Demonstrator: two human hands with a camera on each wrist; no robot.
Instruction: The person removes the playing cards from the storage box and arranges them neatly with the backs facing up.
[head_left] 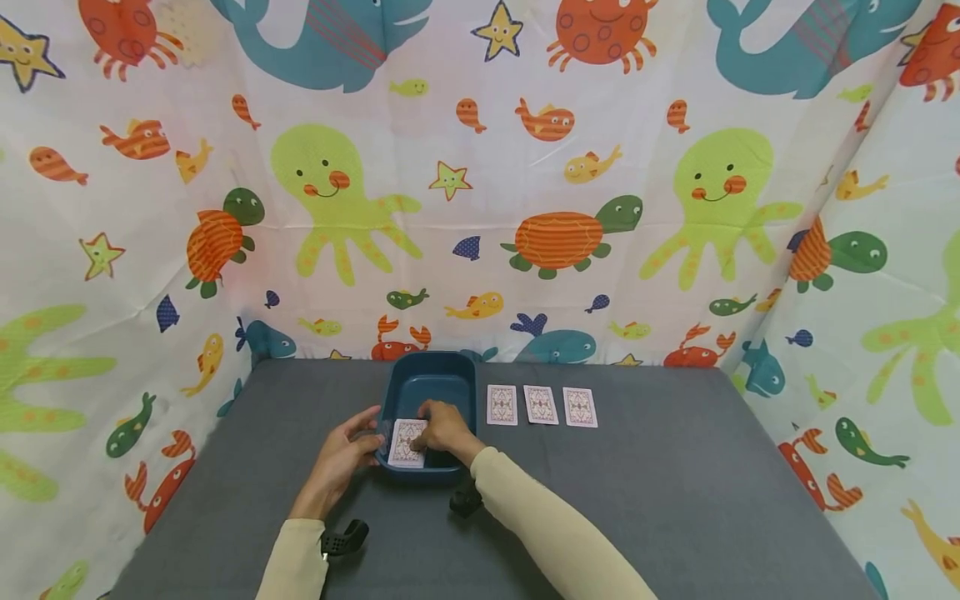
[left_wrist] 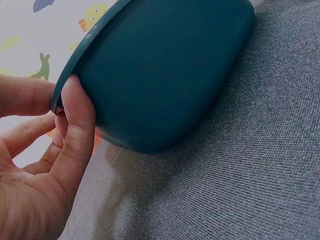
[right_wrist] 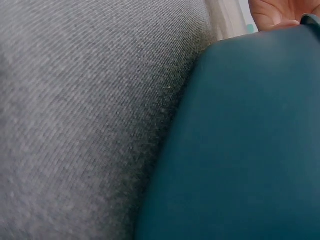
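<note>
A dark teal plastic tub [head_left: 431, 358] sits on the grey cloth, with a white playing card [head_left: 403, 435] inside it at the near left, its patterned red back facing up. My left hand [head_left: 347, 457] pinches the tub's left rim; in the left wrist view the thumb [left_wrist: 77, 107] presses the outer wall just below the lip. My right hand [head_left: 448, 432] reaches over the right rim into the tub and holds the card at its right side, with a fingertip on its back. The right wrist view shows mostly the tub's outer wall [right_wrist: 250, 140], and the right fingers are hidden there.
Three face-down playing cards, a left one [head_left: 502, 405], a middle one [head_left: 541, 405] and a right one [head_left: 580, 407], lie in a row right of the tub. A sea-animal curtain [head_left: 450, 275] borders the grey cloth [head_left: 637, 483] at the back and sides.
</note>
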